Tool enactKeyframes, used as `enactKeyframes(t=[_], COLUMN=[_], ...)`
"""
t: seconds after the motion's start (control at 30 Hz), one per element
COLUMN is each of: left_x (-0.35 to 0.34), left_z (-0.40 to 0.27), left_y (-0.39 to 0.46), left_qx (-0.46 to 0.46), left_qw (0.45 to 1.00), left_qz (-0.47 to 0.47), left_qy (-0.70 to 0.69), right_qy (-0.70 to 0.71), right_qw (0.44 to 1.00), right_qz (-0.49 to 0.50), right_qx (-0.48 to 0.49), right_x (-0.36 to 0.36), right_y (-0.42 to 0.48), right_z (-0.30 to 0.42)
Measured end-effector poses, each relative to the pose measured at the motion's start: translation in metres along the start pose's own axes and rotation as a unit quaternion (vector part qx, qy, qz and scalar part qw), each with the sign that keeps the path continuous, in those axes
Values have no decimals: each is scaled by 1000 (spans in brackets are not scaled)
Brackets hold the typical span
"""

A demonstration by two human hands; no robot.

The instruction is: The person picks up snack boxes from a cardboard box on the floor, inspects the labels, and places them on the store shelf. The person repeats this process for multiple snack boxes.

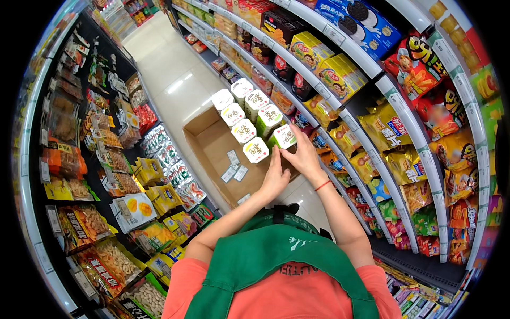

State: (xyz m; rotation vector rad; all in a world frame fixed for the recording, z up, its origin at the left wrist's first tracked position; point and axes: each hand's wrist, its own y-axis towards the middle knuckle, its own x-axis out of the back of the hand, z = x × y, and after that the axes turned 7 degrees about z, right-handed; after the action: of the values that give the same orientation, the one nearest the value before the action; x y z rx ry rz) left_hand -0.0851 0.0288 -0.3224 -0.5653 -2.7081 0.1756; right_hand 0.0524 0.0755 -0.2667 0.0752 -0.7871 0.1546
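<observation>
A green-and-white carton with a cut-corner white lid (285,136) is between my two hands at the near right end of a group of similar cartons. My right hand (305,157) curls around its right side, with the thumb at the near edge. The fingertips of my left hand (275,175) press against its near left side. Beyond it is another green-sided carton (269,115). Several more white-topped cartons (244,131) stand upright in two rows. They stand in and beside an open cardboard box (203,137), whose far right side they partly hide.
Small price tags (234,171) lie on the box's bottom. Bagged nuts and dried snacks (107,267) fill the left rack. On the right, curved-looking shelf edges (350,127) carry snack bags and cookie boxes (358,28). The tiled aisle floor (167,75) runs ahead between the racks.
</observation>
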Motion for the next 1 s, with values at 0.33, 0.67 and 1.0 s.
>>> enactKeyframes(t=[0.33,0.67,1.0], left_x=[3,2,12], left_z=[-22,-38,-78], left_y=[-18,-32,-42], left_qx=[-26,-97,-136], left_qw=[999,991,986], left_qz=[-14,-58,-67], left_qy=[21,65,76], right_qy=[0,11,84], right_qw=[1000,1000,996], right_qz=[-1,4,-41], right_qx=[-5,-15,11], right_x=[20,38,61], right_y=[-8,-17,-24], right_z=[15,26,36])
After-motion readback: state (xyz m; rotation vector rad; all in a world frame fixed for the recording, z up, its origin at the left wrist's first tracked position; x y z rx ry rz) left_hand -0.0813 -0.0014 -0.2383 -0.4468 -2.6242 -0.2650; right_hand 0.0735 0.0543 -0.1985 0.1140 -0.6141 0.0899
